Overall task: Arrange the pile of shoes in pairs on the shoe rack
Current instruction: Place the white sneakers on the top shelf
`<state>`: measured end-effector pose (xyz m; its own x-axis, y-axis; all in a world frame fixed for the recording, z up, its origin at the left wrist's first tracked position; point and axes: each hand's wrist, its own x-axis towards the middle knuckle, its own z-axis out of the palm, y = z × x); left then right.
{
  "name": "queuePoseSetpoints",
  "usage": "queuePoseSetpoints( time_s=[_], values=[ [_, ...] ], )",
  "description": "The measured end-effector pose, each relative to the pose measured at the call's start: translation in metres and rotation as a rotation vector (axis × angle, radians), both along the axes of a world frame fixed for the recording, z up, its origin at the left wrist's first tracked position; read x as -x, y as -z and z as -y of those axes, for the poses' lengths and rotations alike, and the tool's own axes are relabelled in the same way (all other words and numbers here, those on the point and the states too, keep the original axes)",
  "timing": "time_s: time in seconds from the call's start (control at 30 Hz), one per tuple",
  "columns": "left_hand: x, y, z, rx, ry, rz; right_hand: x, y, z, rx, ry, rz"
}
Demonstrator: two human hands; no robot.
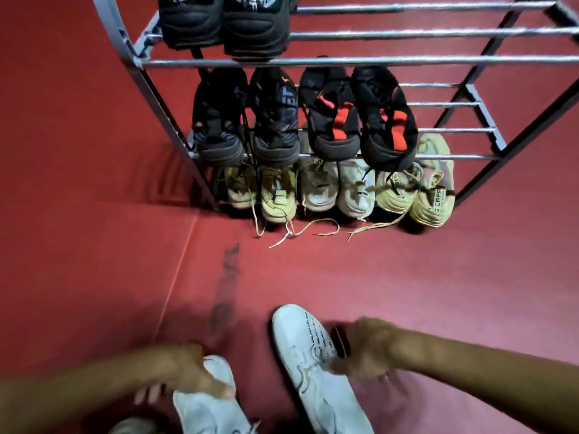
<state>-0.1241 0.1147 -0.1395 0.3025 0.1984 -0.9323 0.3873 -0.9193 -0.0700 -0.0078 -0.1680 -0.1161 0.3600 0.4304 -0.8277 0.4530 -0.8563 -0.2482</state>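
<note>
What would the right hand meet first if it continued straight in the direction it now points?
The right hand points toward the left and already seems to reach the white lace-up sneaker with black lettering on the red floor. That shoe comes first, though motion blur hides whether they touch.

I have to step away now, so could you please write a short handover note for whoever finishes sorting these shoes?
Left hand: grips a white shoe near the bottom of the view.
Right hand: on the second white shoe, which lies on the red floor; motion blur hides whether the fingers have closed on it.
Done: the shoe rack carries a black pair on top, a dark pair and a black-and-red pair in the middle, and three pale pairs at the bottom.
Left: set the two white shoes side by side on the rack; the top tier shows free bars on the right.
</note>
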Motion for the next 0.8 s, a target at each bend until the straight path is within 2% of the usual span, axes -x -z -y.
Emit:
queuePoseSetpoints(
  time_s=[0.07,0.1,0.2,0.33,0.47,0.57,0.67,0.8],
  values=[
    [0.029,0.018,0.010,-0.009,-0.086,0.092,0.031,0.016,0.012,0.010,0.127,-0.142],
    [0.033,0.022,0.015,-0.036,-0.137,0.199,0.042,0.024,0.016,-0.004,0.138,-0.124],
    [0.020,0.024,0.022,0.018,-0.360,0.374,0.057,0.046,0.027,-0.060,0.125,0.034],
    [-0.023,0.024,0.026,0.113,-0.560,0.607,0.041,0.051,0.036,-0.140,0.195,0.208],
    [-0.078,0.016,0.031,0.151,-0.777,0.845,0.007,0.058,0.054,-0.154,0.364,0.312],
    [-0.108,0.021,0.047,0.225,-0.927,0.884,-0.016,0.068,0.061,-0.153,0.453,0.324],
    [-0.111,0.026,0.061,0.274,-1.011,0.868,-0.019,0.072,0.054,-0.192,0.446,0.274],
    [-0.087,0.032,0.065,0.155,-0.846,0.725,-0.022,0.068,0.052,-0.181,0.425,0.235]
  ],
)
